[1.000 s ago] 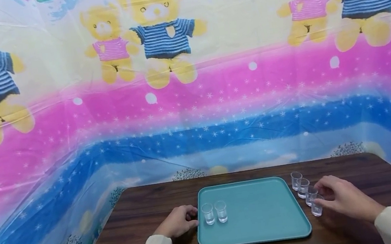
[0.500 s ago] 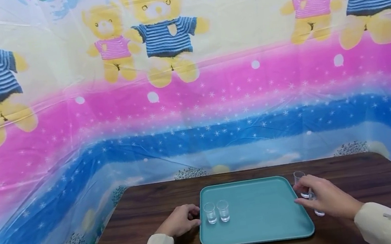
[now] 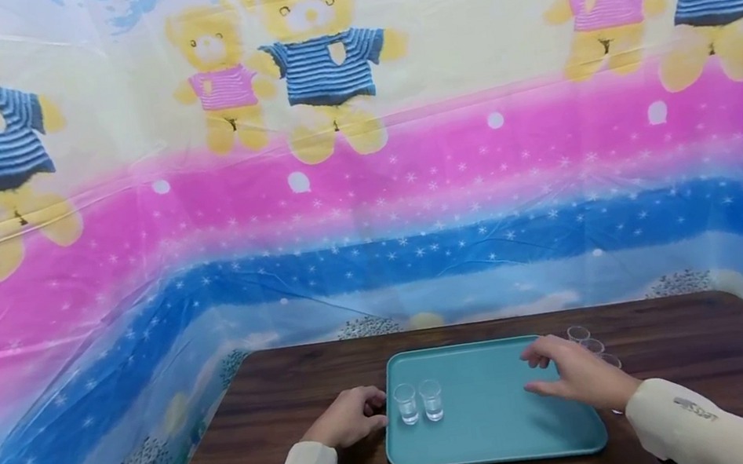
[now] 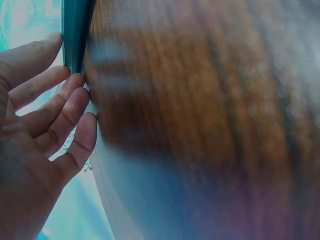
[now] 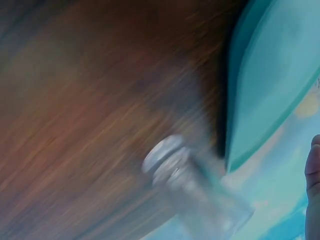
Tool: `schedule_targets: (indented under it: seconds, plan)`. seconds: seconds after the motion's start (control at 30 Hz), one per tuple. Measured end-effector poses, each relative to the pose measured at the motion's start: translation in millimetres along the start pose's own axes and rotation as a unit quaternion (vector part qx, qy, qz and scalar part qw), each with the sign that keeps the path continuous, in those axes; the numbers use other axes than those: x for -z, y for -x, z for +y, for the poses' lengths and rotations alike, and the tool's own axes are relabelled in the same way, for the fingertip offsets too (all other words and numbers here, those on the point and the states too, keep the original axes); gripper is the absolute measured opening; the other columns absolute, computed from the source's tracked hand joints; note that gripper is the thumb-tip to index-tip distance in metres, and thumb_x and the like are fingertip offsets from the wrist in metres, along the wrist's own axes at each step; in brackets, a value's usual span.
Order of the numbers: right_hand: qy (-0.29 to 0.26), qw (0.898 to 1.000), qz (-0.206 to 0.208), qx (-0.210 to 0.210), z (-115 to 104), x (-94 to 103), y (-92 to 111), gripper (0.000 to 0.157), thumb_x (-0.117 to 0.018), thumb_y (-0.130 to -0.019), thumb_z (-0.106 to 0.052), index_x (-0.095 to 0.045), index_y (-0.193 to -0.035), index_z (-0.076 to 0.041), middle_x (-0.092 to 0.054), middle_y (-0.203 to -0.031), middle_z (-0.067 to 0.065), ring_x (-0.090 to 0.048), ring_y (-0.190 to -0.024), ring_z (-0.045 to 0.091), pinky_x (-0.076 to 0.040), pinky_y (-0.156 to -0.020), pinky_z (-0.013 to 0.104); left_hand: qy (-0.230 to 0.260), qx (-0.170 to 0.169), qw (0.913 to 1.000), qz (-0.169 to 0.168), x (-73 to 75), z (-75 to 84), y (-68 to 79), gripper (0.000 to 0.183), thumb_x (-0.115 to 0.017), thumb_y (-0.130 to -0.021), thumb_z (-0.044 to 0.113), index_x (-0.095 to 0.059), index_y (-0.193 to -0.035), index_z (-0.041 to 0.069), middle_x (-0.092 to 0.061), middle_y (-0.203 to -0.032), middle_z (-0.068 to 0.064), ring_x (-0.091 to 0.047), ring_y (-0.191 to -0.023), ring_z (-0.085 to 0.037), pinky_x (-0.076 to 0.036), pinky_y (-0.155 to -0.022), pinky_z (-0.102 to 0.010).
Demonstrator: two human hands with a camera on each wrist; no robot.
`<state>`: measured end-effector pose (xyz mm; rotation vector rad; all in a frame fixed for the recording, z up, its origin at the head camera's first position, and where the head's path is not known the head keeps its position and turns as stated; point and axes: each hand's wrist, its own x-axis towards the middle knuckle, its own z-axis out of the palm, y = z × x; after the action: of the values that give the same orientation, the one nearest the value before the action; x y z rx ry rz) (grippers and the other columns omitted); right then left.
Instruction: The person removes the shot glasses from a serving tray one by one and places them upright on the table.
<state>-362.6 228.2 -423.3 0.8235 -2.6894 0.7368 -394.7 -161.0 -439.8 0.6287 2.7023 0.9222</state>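
Observation:
My right hand (image 3: 577,373) is over the right part of the teal tray (image 3: 482,407), thumb and fingers spread apart with nothing between them. Only part of a finger shows at the edge of the right wrist view. My left hand (image 3: 350,416) rests by the tray's left rim, its relaxed fingertips right at the edge in the left wrist view. Two small clear shot glasses, a left one (image 3: 406,404) and a right one (image 3: 432,400), stand upright side by side on the tray's left part. Several more shot glasses (image 3: 578,334) stand beyond the tray's right rim, partly hidden behind my right hand.
The dark wood table (image 3: 292,378) extends around the tray. A printed curtain (image 3: 460,251) with bears surrounds its back and sides. In the right wrist view, a blurred glass (image 5: 200,195) stands close to the tray's edge.
My right hand has moved left from beside the row of glasses to over the tray's right part, its fingers spreading. My left hand stays at the tray's left rim.

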Motion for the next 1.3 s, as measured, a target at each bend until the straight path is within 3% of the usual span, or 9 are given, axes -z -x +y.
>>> schedule_targets:
  seconds: [0.13, 0.33, 0.77, 1.07, 1.3]
  plan:
    - [-0.024, 1.0, -0.017, 0.003, -12.5, -14.9, -14.3, 0.034, -0.075, -0.083, -0.026, -0.061, -0.112, -0.014, -0.059, -0.1, -0.002, -0.057, -0.089, 0.018, -0.049, -0.073, 0.036, -0.005, 0.001, 1.0, 0.0, -0.7, -0.3, 1.1, 0.029, -0.068, -0.089, 0.012, -0.062, -0.116, 0.004, -0.06, -0.097, -0.003, -0.055, -0.084, -0.016, -0.048, -0.074, -0.037]
    - [-0.018, 0.999, -0.031, 0.036, -36.8, -36.3, -35.6, 0.027, -0.072, -0.085, -0.031, -0.065, -0.107, -0.017, -0.061, -0.098, -0.004, -0.059, -0.088, 0.017, -0.049, -0.073, 0.033, -0.014, 0.004, 0.9999, 0.002, 1.1, 2.5, 2.1, 0.029, -0.068, -0.089, 0.013, -0.062, -0.116, 0.005, -0.06, -0.096, -0.002, -0.056, -0.085, -0.015, -0.048, -0.074, -0.036]
    - [-0.023, 0.997, -0.053, 0.057, -79.3, -67.4, -74.2, 0.032, -0.069, -0.087, -0.032, -0.065, -0.11, -0.009, -0.058, -0.096, -0.003, -0.055, -0.086, 0.013, -0.048, -0.071, 0.031, -0.026, 0.006, 0.9996, 0.005, 1.4, 1.9, 1.8, 0.029, -0.068, -0.089, 0.015, -0.063, -0.116, 0.007, -0.06, -0.096, -0.001, -0.056, -0.085, -0.014, -0.048, -0.075, -0.035]
    - [-0.016, 0.997, -0.039, 0.06, -85.4, -78.7, -74.9, 0.029, -0.07, -0.087, -0.03, -0.065, -0.107, -0.01, -0.054, -0.092, -0.006, -0.051, -0.083, 0.007, -0.047, -0.069, 0.028, -0.029, 0.001, 0.9996, 0.004, 0.1, 2.9, 3.0, 0.028, -0.067, -0.09, 0.014, -0.062, -0.117, 0.007, -0.06, -0.098, -0.003, -0.056, -0.086, -0.013, -0.049, -0.076, -0.034]
    - [-0.03, 0.997, -0.046, 0.057, -81.9, -74.4, -69.9, 0.025, -0.069, -0.088, -0.031, -0.062, -0.104, -0.012, -0.053, -0.093, -0.005, -0.049, -0.082, 0.009, -0.046, -0.068, 0.028, -0.026, 0.003, 0.9996, 0.003, 1.1, 0.8, 4.7, 0.03, -0.067, -0.09, 0.015, -0.062, -0.118, 0.006, -0.06, -0.1, -0.003, -0.056, -0.087, -0.014, -0.049, -0.076, -0.034]
